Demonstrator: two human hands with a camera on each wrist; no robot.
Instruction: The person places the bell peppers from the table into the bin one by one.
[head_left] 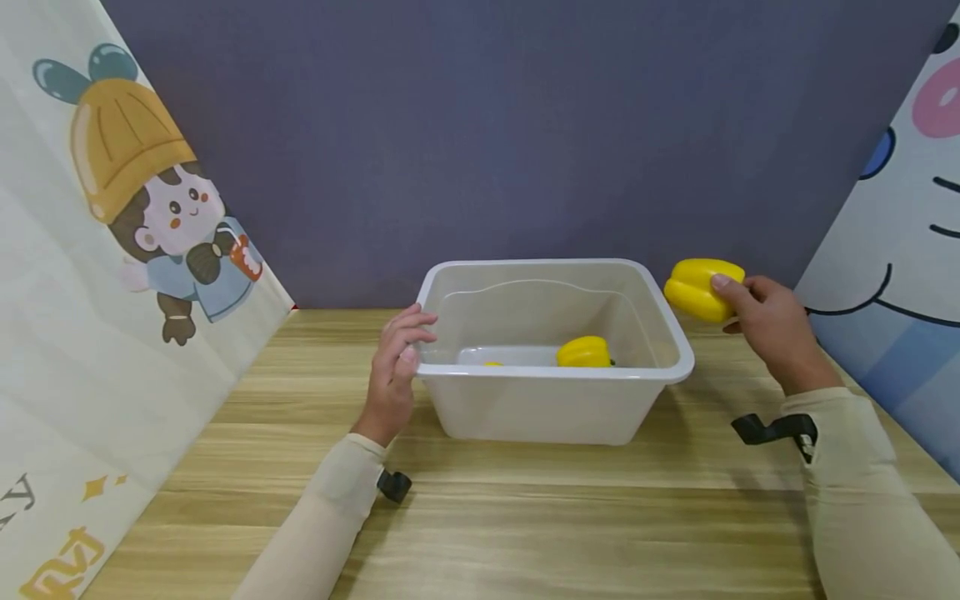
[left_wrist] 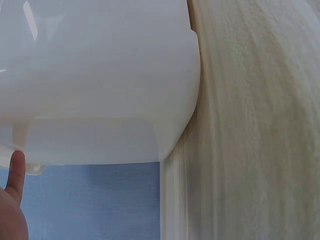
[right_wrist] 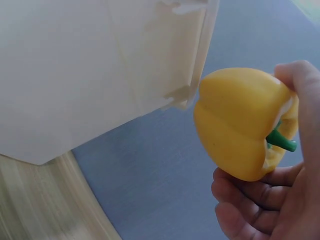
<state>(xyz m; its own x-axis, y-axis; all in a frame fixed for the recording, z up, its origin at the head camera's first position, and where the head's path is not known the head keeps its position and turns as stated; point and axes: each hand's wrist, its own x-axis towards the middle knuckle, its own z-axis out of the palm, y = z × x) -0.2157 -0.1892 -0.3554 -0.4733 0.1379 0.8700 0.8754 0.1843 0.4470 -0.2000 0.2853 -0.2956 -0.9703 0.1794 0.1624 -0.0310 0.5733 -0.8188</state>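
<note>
My right hand holds a yellow bell pepper beside the right rim of a white plastic tub. The thumb lies on one side of the pepper and the fingers are curled on the other; a green stem shows in the right wrist view. At the tub's left rim, my left hand rests with its fingers extended, and one finger appears against the tub's outer side. Inside the tub lies another yellow bell pepper, plus a small yellow patch mostly hidden by the front wall.
The tub stands on a wood-grain table near a dark blue-grey back panel. Cartoon-printed white panels enclose the left side and right side. Black straps are around the wrists.
</note>
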